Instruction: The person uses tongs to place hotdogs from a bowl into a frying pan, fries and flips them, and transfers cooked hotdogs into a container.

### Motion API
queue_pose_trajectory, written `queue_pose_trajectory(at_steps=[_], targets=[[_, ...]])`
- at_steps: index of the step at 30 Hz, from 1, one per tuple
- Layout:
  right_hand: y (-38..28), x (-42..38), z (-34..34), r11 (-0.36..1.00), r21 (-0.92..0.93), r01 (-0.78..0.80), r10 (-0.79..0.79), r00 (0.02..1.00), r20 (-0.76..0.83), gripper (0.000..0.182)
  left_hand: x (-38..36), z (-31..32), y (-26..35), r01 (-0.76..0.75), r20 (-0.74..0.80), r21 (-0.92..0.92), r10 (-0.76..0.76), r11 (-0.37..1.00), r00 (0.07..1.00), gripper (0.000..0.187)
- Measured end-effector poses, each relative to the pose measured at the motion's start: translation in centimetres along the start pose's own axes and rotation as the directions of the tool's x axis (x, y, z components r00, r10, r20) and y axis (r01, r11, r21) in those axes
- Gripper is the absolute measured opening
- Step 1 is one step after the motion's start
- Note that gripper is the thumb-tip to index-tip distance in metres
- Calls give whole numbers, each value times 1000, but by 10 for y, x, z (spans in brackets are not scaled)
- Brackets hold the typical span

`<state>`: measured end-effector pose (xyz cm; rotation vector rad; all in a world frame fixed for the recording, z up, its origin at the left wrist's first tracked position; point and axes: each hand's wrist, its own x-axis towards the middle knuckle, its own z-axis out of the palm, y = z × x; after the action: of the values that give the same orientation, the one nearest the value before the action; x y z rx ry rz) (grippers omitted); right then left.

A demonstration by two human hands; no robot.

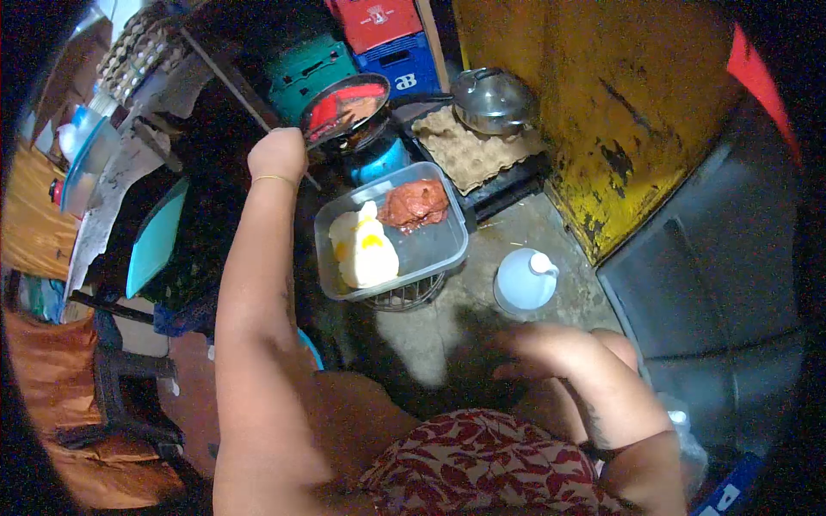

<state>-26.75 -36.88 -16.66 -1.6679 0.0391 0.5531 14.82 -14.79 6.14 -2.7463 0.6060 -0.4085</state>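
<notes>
My left hand [278, 155] is closed in a fist round the handle of a frying pan [385, 88], which is tilted above a blue stove [379, 162]. Inside the pan lie brownish-pink food [357, 109] and a bright red patch. Just in front stands a clear plastic container [439, 245] with fried eggs [366, 249] on its left side and a lump of reddish raw-looking meat [416, 205] at its back right. My right hand [520, 348] hangs near my knee, dark and blurred, so its fingers cannot be made out.
A white translucent jug [523, 282] stands on the floor right of the container. Behind it, an egg-tray sheet [469, 153] bears a lidded metal pot [495, 99]. Green [310, 69], red [379, 24] and blue crates [404, 64] are stacked at the back, beside a yellow panel [594, 103].
</notes>
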Motion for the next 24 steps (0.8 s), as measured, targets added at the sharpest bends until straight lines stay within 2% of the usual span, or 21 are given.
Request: queue_pose_trajectory(at_steps=[1, 2, 3, 4, 5, 7, 8, 9, 13, 15, 19, 21, 24], targets=[[1, -1, -2, 981, 186, 47, -44, 999, -18, 60, -2, -2, 1, 0, -47, -14, -1, 1000, 999, 21], [-47, -6, -10, 961, -258, 100, -82, 993, 79, 60, -1, -1, 4, -1, -45, -11, 1, 1000, 999, 21], [-76, -8, -13, 744, -645, 178, -76, 980, 183, 60, 0, 0, 7, 4, -58, -7, -4, 1000, 998, 21], [-81, -7, -12, 744, -643, 182, -79, 979, 186, 60, 1, 1, 8, 10, -70, -3, -10, 1000, 997, 20], [-84, -6, -12, 901, -433, 15, 52, 988, 142, 60, 2, 2, 8, 10, -72, 0, -10, 1000, 997, 20], [-86, -5, -14, 969, -183, -165, 190, 974, 127, 60, 4, 4, 14, -4, -53, -12, 3, 1000, 999, 20], [-86, -5, -17, 876, -482, -22, 98, 986, 132, 61, 8, 4, 14, -11, -53, -15, 10, 1000, 999, 20], [-87, -6, -19, 677, -727, 113, 14, 986, 167, 61, 9, -1, 14, 12, -35, -56, -14, 998, 999, 20], [-104, -7, -19, 761, -642, 95, 49, 978, 202, 62, 12, -15, 17, 39, -22, -109, -41, 993, 999, 20], [-111, -9, -17, 741, -670, 44, 80, 985, 153, 63, 19, -12, 17, 86, -35, -128, -91, 988, 995, 21], [-113, -6, -23, 749, -662, 40, 93, 982, 164, 63, 34, -1, 23, 105, -23, -108, -108, 989, 994, 23], [-107, -5, -25, 734, -672, 98, 45, 980, 192, 63, 40, 3, 29, 167, 27, -146, -165, 975, 986, 25], [-106, -6, -25, 744, -662, 97, 33, 983, 182, 63, 46, 10, 35, 181, 33, -170, -178, 969, 983, 26]])
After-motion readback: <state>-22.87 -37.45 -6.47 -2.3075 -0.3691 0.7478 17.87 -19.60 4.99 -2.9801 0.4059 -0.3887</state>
